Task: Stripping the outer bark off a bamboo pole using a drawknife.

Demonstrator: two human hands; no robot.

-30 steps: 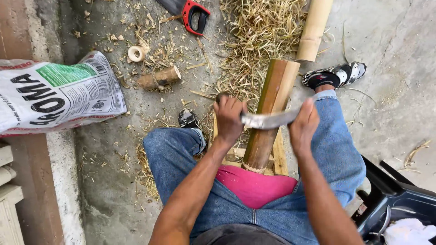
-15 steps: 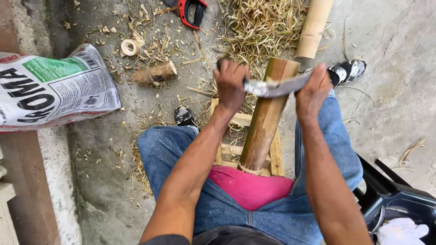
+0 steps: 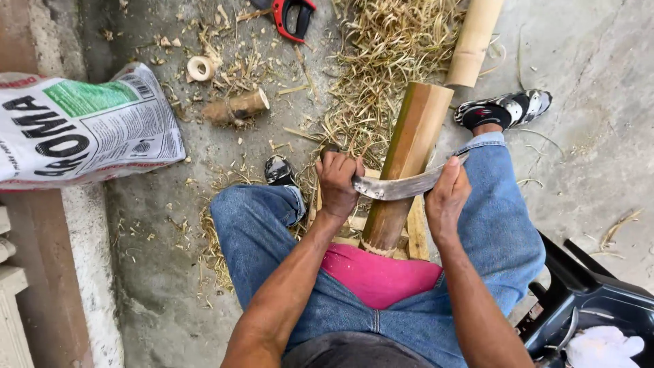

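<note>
We are mid-scrape: left hand [image 3: 338, 182] and right hand [image 3: 446, 197] clench the curved blade [image 3: 402, 186] across the bamboo pole [image 3: 409, 160] (green skin remaining), needing an even pull.

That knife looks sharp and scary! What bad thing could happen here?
The right hand pinches the bare tip of the curved grey metal blade, so a slip might cut it. The blade lies across the long brown bamboo pole above the blue-jeaned knees; it could jump off towards them.

Looks like a rough outdoor work yard: bare concrete floor [image 3: 599, 61] covered with bamboo shavings [image 3: 381, 61], cut bamboo poles [image 3: 475, 41], a red handsaw [image 3: 293, 15], a printed sack [image 3: 82, 126].
</note>
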